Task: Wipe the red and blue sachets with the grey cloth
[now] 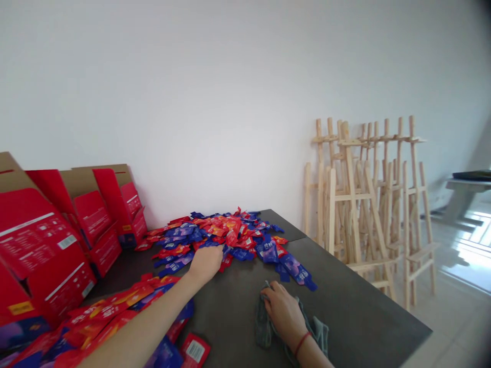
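Red cartons [42, 245] at left carry unreadable small print. On the desk [345, 291], the left hand [205, 263], loosely cupped, touches a heap of red and blue sachets [233, 237], its hold unclear; the right hand [282, 312] curls around a grey cloth [263, 322].

A bright, sparsely furnished room, probably an art studio or workroom: wooden easels [368, 204] lean against the white wall [199, 102] above a tiled floor [452, 317], and a dark table [356, 296] carries red cartons [46, 245] and heaped packets [215, 237].
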`<action>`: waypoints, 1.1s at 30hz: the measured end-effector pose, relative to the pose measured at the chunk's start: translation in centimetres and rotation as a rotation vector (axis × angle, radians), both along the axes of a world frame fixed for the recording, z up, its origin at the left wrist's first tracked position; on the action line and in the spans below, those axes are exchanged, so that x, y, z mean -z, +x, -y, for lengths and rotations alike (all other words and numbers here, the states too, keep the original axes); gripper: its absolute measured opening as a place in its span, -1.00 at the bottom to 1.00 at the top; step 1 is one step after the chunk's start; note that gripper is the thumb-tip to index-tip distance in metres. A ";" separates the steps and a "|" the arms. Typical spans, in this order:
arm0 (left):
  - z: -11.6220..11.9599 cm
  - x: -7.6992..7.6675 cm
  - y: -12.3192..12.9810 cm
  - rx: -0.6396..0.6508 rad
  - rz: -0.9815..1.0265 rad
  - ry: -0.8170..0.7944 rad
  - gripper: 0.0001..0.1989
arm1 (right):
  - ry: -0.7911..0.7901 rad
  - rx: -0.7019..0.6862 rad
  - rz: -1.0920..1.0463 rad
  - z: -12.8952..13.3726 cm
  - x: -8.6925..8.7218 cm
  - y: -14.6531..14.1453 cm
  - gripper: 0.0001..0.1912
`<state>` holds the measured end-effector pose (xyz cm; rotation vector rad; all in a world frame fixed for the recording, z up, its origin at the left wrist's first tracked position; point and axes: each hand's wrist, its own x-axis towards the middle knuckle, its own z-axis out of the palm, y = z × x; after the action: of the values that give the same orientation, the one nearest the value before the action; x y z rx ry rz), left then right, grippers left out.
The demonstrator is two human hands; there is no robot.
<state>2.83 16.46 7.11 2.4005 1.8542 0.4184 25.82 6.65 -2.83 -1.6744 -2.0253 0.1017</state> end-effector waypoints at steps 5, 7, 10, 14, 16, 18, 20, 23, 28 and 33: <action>5.4 2.6 0.3 -0.074 0.338 -0.231 -0.75 | -0.014 -0.015 0.005 0.1 -0.3 0.0 -0.74; 7.6 4.3 1.0 -0.110 0.479 -0.322 -0.79 | -0.028 -0.014 0.006 0.0 -0.4 0.1 -0.74; 10.8 6.1 1.6 -0.146 0.666 -0.414 -0.83 | -0.051 -0.006 0.006 0.0 -0.6 0.6 -0.73; 13.9 7.3 0.8 -0.147 0.914 -0.678 -0.80 | -0.046 -0.001 -0.005 0.5 -1.3 1.2 -0.70; 14.7 8.0 0.2 -0.155 0.856 -0.718 -0.82 | -0.037 -0.030 -0.007 1.2 -1.7 1.1 -0.70; 15.2 8.8 -0.1 -0.165 0.734 -0.658 -0.86 | -0.033 -0.083 -0.004 2.1 -2.2 0.8 -0.71; 15.4 9.3 -0.3 -0.159 0.628 -0.581 -0.85 | -0.031 -0.155 0.012 3.1 -2.6 0.3 -0.71; 15.3 9.3 -0.4 -0.145 0.517 -0.529 -0.81 | -0.036 -0.230 0.102 3.9 -2.8 0.0 -0.67; 14.1 8.5 0.1 -0.127 0.433 -0.619 -0.85 | -0.044 -0.090 0.211 3.6 -3.2 1.6 -0.59; 13.2 9.0 0.8 -0.115 0.497 -0.716 -0.69 | -0.020 -0.098 0.139 4.6 -4.3 0.9 -0.61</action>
<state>3.63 3.26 -1.84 1.5573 1.5583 0.2587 26.76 2.02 1.45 -1.6343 -2.2164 0.0399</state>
